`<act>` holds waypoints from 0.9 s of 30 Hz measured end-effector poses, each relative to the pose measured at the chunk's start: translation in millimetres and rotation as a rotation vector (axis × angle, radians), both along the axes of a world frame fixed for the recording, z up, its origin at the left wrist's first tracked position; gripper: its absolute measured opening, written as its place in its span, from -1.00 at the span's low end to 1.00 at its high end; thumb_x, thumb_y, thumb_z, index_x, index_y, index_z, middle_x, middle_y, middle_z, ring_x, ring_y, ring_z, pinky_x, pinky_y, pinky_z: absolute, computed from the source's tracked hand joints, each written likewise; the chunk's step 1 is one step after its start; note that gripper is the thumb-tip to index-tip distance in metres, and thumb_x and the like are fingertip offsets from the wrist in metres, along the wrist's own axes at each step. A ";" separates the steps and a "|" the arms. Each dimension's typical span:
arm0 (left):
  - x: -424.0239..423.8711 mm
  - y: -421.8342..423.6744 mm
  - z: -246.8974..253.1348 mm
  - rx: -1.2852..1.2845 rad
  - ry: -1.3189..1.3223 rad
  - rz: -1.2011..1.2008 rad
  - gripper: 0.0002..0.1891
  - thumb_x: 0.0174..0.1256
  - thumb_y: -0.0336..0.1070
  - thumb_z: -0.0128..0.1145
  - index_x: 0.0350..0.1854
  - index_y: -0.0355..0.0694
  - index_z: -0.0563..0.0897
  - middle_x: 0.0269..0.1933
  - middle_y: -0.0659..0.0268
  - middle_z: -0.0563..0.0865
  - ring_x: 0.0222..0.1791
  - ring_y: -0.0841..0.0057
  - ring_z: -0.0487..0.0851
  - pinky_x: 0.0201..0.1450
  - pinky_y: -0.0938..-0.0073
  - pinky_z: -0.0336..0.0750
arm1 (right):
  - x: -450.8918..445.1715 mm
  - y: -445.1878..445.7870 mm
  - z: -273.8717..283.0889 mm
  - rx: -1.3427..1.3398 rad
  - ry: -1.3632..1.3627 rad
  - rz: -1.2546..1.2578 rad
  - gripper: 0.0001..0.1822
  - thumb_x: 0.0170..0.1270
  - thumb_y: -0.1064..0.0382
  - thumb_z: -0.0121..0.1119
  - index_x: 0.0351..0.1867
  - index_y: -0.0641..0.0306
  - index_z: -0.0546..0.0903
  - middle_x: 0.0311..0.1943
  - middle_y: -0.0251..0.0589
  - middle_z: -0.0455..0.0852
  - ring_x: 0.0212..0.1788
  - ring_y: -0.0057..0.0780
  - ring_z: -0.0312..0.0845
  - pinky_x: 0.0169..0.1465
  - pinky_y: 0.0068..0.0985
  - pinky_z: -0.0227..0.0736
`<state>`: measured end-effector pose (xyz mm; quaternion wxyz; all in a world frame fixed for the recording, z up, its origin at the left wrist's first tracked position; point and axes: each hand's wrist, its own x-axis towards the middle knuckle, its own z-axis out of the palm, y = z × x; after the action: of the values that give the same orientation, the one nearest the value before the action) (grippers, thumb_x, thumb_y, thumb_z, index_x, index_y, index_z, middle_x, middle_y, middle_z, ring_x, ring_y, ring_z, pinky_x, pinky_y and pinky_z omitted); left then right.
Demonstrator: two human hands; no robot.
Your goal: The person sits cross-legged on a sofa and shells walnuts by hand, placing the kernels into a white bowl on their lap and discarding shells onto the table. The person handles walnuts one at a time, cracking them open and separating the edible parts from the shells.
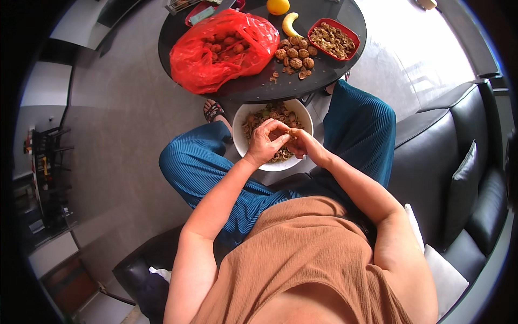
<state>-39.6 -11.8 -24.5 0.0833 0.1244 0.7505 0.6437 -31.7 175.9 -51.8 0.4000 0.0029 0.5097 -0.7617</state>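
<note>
My left hand and my right hand meet at the fingertips over a white bowl between my knees. Pinched between them is a small brown walnut piece, partly covered by the fingers. Broken walnut shells fill much of the bowl below. Beyond it, whole walnuts lie heaped on a dark round table, with shell bits nearby. To their right sits a red square container holding walnut kernels.
A red plastic bag of walnuts lies open on the table's left. Farther back are a banana and an orange round fruit. A black leather sofa with cushions stands at the right.
</note>
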 end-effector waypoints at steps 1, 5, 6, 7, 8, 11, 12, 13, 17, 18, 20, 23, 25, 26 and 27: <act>0.4 0.2 1.2 0.006 -0.029 -0.001 -0.90 0.16 -0.48 0.30 -0.28 -0.27 0.66 -0.24 0.33 0.62 -0.24 0.58 0.66 -0.14 0.53 0.56 | -0.2 0.0 0.0 0.006 -0.001 0.007 -0.60 0.52 -0.10 -0.31 -0.24 0.11 0.45 -0.65 -0.46 0.31 -0.63 -0.67 0.12 -0.51 -0.61 0.03; 0.9 -0.2 -7.3 0.093 -0.120 0.007 -0.86 0.16 -0.52 0.29 -0.24 -0.26 0.64 -0.19 0.36 0.61 -0.22 0.61 0.65 -0.12 0.57 0.56 | -0.7 -1.2 -2.2 0.039 0.002 0.028 -0.60 0.53 -0.11 -0.32 -0.18 0.10 0.44 -0.64 -0.45 0.32 -0.62 -0.66 0.13 -0.51 -0.62 0.06; 0.7 -0.3 -8.9 0.092 -0.126 0.003 -0.85 0.15 -0.53 0.29 -0.24 -0.25 0.64 -0.18 0.36 0.60 -0.22 0.62 0.64 -0.11 0.57 0.56 | -0.5 -1.6 -2.8 0.050 0.004 0.032 -0.60 0.53 -0.12 -0.33 -0.17 0.09 0.44 -0.63 -0.45 0.32 -0.62 -0.66 0.14 -0.51 -0.62 0.07; 0.4 -0.4 -10.1 0.091 -0.131 -0.001 -0.84 0.15 -0.53 0.29 -0.23 -0.25 0.64 -0.17 0.37 0.60 -0.22 0.63 0.64 -0.11 0.58 0.56 | -0.4 -1.9 -2.9 0.060 0.006 0.028 -0.60 0.53 -0.13 -0.33 -0.16 0.09 0.43 -0.63 -0.45 0.32 -0.62 -0.66 0.14 -0.51 -0.62 0.07; 0.2 -0.4 -11.4 0.090 -0.136 -0.004 -0.83 0.14 -0.54 0.29 -0.23 -0.25 0.63 -0.16 0.37 0.60 -0.23 0.63 0.64 -0.10 0.58 0.56 | -0.1 -2.1 -2.8 0.071 0.008 0.024 -0.60 0.53 -0.13 -0.33 -0.16 0.09 0.43 -0.62 -0.44 0.33 -0.62 -0.66 0.15 -0.51 -0.62 0.08; -0.8 -0.1 -16.9 0.121 -0.149 -0.010 -0.81 0.13 -0.54 0.32 -0.22 -0.24 0.63 -0.18 0.39 0.60 -0.23 0.65 0.63 -0.11 0.58 0.55 | 0.8 -2.3 -3.2 0.081 0.016 0.016 -0.59 0.54 -0.15 -0.32 -0.15 0.09 0.42 -0.61 -0.44 0.34 -0.61 -0.66 0.17 -0.50 -0.63 0.10; -0.5 0.3 -17.0 0.096 -0.120 -0.001 -0.81 0.12 -0.53 0.33 -0.23 -0.24 0.62 -0.19 0.38 0.60 -0.24 0.64 0.63 -0.12 0.58 0.55 | 0.9 -3.7 0.7 0.081 0.018 0.015 -0.59 0.54 -0.15 -0.31 -0.15 0.09 0.42 -0.60 -0.44 0.34 -0.60 -0.66 0.17 -0.50 -0.63 0.10; 0.0 1.1 -17.0 0.071 -0.092 0.007 -0.81 0.11 -0.52 0.34 -0.24 -0.24 0.62 -0.20 0.38 0.60 -0.26 0.64 0.63 -0.13 0.57 0.55 | 1.4 -5.3 4.9 0.092 0.010 0.014 -0.57 0.53 -0.17 -0.32 -0.24 0.08 0.42 -0.61 -0.46 0.32 -0.61 -0.67 0.14 -0.49 -0.63 0.09; 0.8 1.7 -9.0 -0.086 0.018 0.019 -0.79 0.09 -0.48 0.38 -0.27 -0.24 0.60 -0.22 0.36 0.60 -0.31 0.60 0.64 -0.17 0.55 0.54 | 2.2 -7.6 12.8 0.114 0.011 0.020 -0.50 0.51 -0.20 -0.35 -0.45 0.06 0.41 -0.65 -0.49 0.29 -0.61 -0.68 0.08 -0.47 -0.63 0.07; 1.0 2.1 -8.6 -0.079 0.009 0.024 -0.79 0.09 -0.48 0.38 -0.27 -0.24 0.60 -0.22 0.35 0.60 -0.32 0.59 0.64 -0.17 0.54 0.54 | 2.0 -7.5 12.0 0.114 0.020 0.026 -0.49 0.51 -0.20 -0.35 -0.47 0.07 0.41 -0.65 -0.49 0.29 -0.61 -0.68 0.08 -0.47 -0.63 0.07; 1.6 3.5 -8.4 -0.065 -0.009 0.034 -0.78 0.09 -0.47 0.38 -0.28 -0.23 0.58 -0.23 0.33 0.60 -0.34 0.58 0.64 -0.18 0.52 0.54 | 2.1 -7.5 11.2 0.106 0.002 0.027 -0.49 0.50 -0.18 -0.36 -0.48 0.08 0.41 -0.65 -0.49 0.29 -0.61 -0.67 0.08 -0.47 -0.62 0.08; 2.6 5.3 -8.9 -0.021 -0.033 0.026 -0.78 0.10 -0.48 0.38 -0.27 -0.22 0.57 -0.24 0.34 0.58 -0.34 0.57 0.64 -0.19 0.50 0.54 | 1.4 -3.4 0.6 0.050 -0.010 0.046 -0.58 0.52 -0.12 -0.34 -0.32 0.10 0.40 -0.62 -0.46 0.30 -0.60 -0.65 0.10 -0.48 -0.60 0.08; 3.2 5.6 -7.2 -0.044 -0.009 0.020 -0.78 0.10 -0.48 0.37 -0.27 -0.21 0.57 -0.24 0.35 0.56 -0.33 0.57 0.63 -0.20 0.50 0.54 | 1.8 -2.6 -2.2 0.030 -0.010 0.054 -0.62 0.52 -0.09 -0.33 -0.24 0.10 0.39 -0.61 -0.45 0.30 -0.59 -0.65 0.11 -0.48 -0.60 0.07; 3.5 5.5 -6.6 -0.056 0.004 0.017 -0.77 0.10 -0.48 0.37 -0.27 -0.20 0.56 -0.24 0.35 0.55 -0.33 0.57 0.63 -0.20 0.50 0.54 | 2.3 -2.6 -3.1 0.035 -0.008 0.052 -0.63 0.52 -0.09 -0.34 -0.24 0.10 0.39 -0.61 -0.45 0.29 -0.59 -0.65 0.10 -0.48 -0.60 0.07; 3.9 5.0 -7.3 -0.068 0.012 0.015 -0.77 0.10 -0.49 0.37 -0.26 -0.19 0.56 -0.23 0.35 0.55 -0.32 0.57 0.62 -0.20 0.50 0.54 | 2.5 -3.1 -2.2 0.041 -0.006 0.051 -0.63 0.52 -0.09 -0.34 -0.24 0.10 0.39 -0.62 -0.45 0.29 -0.60 -0.64 0.09 -0.48 -0.59 0.06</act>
<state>-35.7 -6.9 -31.8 0.0784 0.1198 0.7733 0.6176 -29.2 172.8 -54.0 0.4206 0.0001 0.5240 -0.7406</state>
